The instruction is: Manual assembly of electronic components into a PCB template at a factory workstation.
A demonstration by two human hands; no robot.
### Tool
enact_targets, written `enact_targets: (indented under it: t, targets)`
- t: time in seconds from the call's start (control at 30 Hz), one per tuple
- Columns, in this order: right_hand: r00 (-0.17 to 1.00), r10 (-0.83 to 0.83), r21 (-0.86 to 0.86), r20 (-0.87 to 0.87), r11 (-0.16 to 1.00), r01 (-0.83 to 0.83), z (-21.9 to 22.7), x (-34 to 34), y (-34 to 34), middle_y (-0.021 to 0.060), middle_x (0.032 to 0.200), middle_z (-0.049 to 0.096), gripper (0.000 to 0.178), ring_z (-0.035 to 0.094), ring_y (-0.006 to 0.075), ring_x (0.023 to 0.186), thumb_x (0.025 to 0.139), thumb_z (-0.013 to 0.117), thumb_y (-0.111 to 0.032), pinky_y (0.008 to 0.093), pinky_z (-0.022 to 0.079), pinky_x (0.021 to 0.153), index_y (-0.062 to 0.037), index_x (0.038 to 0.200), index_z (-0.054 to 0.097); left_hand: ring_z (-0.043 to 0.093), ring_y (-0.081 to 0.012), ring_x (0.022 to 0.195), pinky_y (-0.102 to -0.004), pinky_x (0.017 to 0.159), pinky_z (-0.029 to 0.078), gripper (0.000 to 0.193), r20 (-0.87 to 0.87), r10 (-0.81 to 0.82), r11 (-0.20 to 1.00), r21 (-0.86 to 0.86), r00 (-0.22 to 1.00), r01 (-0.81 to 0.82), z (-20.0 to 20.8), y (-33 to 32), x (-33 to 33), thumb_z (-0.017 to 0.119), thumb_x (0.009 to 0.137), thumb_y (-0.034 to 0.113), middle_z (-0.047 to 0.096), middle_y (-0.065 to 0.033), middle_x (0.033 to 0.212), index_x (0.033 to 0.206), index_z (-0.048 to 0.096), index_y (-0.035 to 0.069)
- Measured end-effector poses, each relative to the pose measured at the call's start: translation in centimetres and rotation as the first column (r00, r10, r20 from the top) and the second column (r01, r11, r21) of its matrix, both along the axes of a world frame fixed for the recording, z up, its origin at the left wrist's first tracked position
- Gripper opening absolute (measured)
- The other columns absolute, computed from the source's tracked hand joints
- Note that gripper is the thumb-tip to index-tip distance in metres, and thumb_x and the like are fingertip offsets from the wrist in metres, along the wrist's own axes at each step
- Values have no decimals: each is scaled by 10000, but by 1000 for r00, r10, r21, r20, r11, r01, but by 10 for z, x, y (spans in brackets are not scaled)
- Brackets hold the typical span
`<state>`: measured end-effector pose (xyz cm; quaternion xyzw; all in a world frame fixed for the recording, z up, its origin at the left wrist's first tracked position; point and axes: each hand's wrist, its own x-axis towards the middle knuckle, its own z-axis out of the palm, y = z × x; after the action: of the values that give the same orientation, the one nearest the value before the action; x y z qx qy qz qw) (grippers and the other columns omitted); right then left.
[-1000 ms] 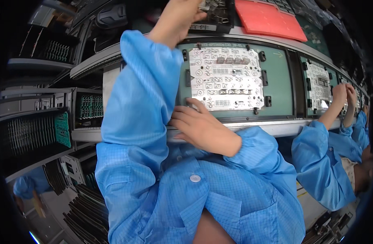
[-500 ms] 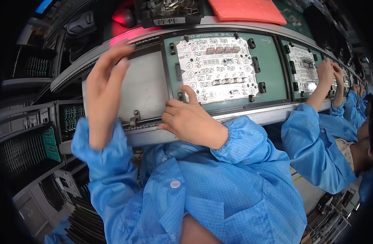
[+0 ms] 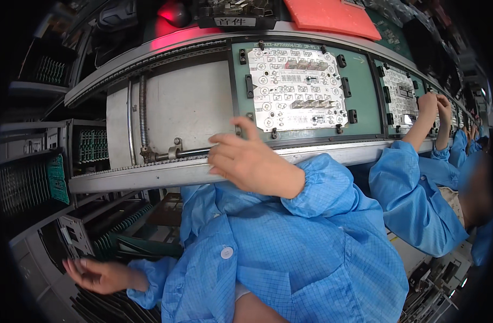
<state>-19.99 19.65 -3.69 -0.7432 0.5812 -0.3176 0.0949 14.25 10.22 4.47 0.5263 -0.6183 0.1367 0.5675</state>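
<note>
Reaching low at the lower left of the frame, the left hand [image 3: 98,274] is spreading its fingers, released, just over dark racks [image 3: 104,245] and holding nothing. At centre, the right hand [image 3: 252,161] is resting on the conveyor rail [image 3: 149,175], fingers loosely curled, gripping nothing, one fingertip touching the green carrier [image 3: 364,102] holding the white board [image 3: 297,89]. At right, a co-worker's hands [image 3: 434,105] are working on another board [image 3: 399,99].

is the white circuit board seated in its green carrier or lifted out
Seated: the white circuit board lies flat inside the green carrier, black clips around its edges.
</note>
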Motion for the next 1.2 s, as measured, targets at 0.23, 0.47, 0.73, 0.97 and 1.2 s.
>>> enact_targets:
  t: [0.23, 0.47, 0.73, 0.97, 1.2]
  targets:
    - [982, 186, -74, -39, 979, -189, 34, 10, 6, 85, 1099, 641, 195, 582, 225, 1154, 887, 658, -148, 510, 370, 1061, -50, 1055, 646, 596, -263, 1195, -334, 1021, 509, 257, -29, -69, 998, 11, 997, 70, -13, 14, -15, 497, 1026, 24, 549, -167, 1398, 1258, 577, -52]
    - [905, -376, 27, -200, 921, 389, 149, -165, -3, 130, 1086, 715, 322, 688, 325, 968, 858, 740, -135, 387, 544, 882, -41, 1158, 671, 538, -259, 1240, -331, 964, 459, 245, -194, -424, 862, 215, 885, 460, -44, -13, -69, 500, 981, 3, 473, -195, 1448, 1205, 590, -44]
    - [504, -752, 229, -426, 449, 864, 66, -479, -33, 318, 1291, 598, 977, 621, 378, 1178, 749, 857, -482, 396, 504, 971, 105, 1404, 430, 509, -359, 1292, -438, 1061, 423, 229, -53, -796, 542, 381, 603, 749, 16, -59, -171, 511, 900, -52, 543, -209, 1348, 1098, 619, -11]
    - [379, -906, 240, -190, 332, 912, 21, -459, -93, 372, 1271, 583, 1200, 591, 460, 1205, 670, 819, -608, 418, 460, 1040, 196, 1393, 299, 567, -358, 1212, -408, 1051, 430, 281, -79, -992, 43, 499, 95, 866, 23, -85, -346, 592, 834, -18, 600, -204, 1259, 1113, 619, 4]
    - [295, -946, -48, -133, 304, 952, 3, -435, -101, 364, 1213, 567, 1001, 515, 533, 1128, 732, 789, -514, 556, 407, 1016, 92, 1391, 342, 435, -418, 1337, -552, 1110, 352, 623, 477, -826, 553, 577, 301, 602, -58, -94, -591, 603, 828, 180, 460, -232, 1461, 1389, 472, -57]
